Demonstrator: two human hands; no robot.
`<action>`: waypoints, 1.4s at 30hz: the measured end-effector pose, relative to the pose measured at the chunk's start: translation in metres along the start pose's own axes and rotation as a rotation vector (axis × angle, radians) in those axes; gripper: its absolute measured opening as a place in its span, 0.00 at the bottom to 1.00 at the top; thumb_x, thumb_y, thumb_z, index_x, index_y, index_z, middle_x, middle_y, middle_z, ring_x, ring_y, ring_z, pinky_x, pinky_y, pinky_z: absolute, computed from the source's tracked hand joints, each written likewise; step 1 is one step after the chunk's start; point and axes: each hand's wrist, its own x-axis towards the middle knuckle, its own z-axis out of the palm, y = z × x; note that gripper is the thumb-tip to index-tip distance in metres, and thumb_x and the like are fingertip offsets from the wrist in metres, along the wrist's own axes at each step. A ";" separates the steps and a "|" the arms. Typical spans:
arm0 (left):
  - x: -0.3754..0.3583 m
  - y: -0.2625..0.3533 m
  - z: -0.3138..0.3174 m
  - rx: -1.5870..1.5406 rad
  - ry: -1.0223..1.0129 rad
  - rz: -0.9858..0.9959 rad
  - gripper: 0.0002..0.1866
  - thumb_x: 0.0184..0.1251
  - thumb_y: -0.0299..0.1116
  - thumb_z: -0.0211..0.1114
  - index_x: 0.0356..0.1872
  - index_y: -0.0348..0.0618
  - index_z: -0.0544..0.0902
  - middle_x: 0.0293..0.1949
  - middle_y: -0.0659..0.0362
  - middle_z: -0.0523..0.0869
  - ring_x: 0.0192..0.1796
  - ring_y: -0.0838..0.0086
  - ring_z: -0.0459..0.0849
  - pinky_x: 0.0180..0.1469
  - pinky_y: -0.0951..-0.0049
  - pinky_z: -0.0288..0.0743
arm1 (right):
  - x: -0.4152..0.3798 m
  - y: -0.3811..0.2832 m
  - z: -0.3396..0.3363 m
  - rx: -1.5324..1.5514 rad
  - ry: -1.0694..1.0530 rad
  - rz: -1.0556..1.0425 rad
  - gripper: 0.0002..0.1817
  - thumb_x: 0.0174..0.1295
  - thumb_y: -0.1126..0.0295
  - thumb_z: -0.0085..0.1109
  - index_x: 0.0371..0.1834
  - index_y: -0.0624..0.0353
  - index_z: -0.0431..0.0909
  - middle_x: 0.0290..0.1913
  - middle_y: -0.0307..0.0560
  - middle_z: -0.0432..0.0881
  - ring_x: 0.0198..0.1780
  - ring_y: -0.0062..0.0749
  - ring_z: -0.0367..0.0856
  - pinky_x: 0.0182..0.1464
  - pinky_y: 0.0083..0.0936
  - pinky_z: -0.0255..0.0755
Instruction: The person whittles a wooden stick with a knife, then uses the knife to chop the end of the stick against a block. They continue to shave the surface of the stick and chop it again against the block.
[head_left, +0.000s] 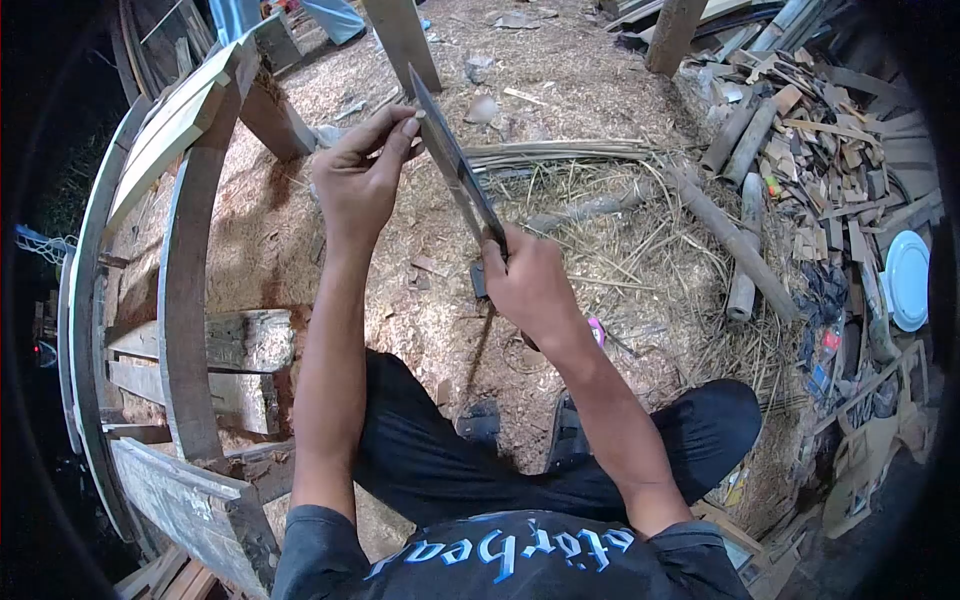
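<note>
My right hand is wrapped round the handle of a long knife. Its blade slants up and to the left, the point beyond my left fingertips. My left hand pinches a small pale piece between thumb and fingertips, right beside the blade. The piece looks like the end of a thin wood or bamboo strip; most of it is hidden by fingers and blade. Below my right hand, a small dark block lies on the shavings.
A curved wooden frame stands at left. Ahead lie thin strips and straw. Bamboo poles and heaped wood scraps fill the right, near a light blue lid. A person's legs show at the top left.
</note>
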 end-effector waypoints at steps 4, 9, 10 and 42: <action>0.004 -0.003 0.001 -0.006 0.011 0.016 0.10 0.71 0.21 0.66 0.50 0.31 0.87 0.42 0.54 0.89 0.44 0.75 0.89 0.47 0.73 0.89 | 0.009 0.026 0.015 -0.157 -0.033 0.058 0.15 0.69 0.65 0.51 0.37 0.69 0.79 0.25 0.69 0.81 0.31 0.65 0.83 0.39 0.52 0.77; 0.004 -0.008 -0.004 -0.018 0.020 -0.005 0.10 0.70 0.21 0.67 0.49 0.31 0.87 0.43 0.54 0.90 0.43 0.75 0.89 0.46 0.75 0.89 | 0.003 0.004 -0.003 0.013 -0.172 0.144 0.17 0.70 0.64 0.50 0.39 0.70 0.80 0.28 0.70 0.82 0.35 0.66 0.84 0.45 0.51 0.77; 0.003 -0.008 -0.004 -0.020 0.022 -0.006 0.10 0.70 0.21 0.67 0.49 0.31 0.87 0.43 0.54 0.90 0.43 0.75 0.89 0.46 0.75 0.89 | 0.013 0.049 0.028 -0.136 -0.138 0.192 0.16 0.70 0.64 0.51 0.37 0.69 0.80 0.27 0.68 0.82 0.34 0.64 0.84 0.42 0.51 0.77; 0.003 -0.013 0.018 0.220 0.047 0.146 0.14 0.65 0.25 0.73 0.51 0.35 0.87 0.44 0.54 0.89 0.45 0.77 0.87 0.39 0.80 0.83 | 0.006 -0.022 -0.004 0.088 0.040 0.057 0.14 0.70 0.67 0.52 0.39 0.71 0.78 0.20 0.65 0.79 0.26 0.61 0.83 0.31 0.48 0.75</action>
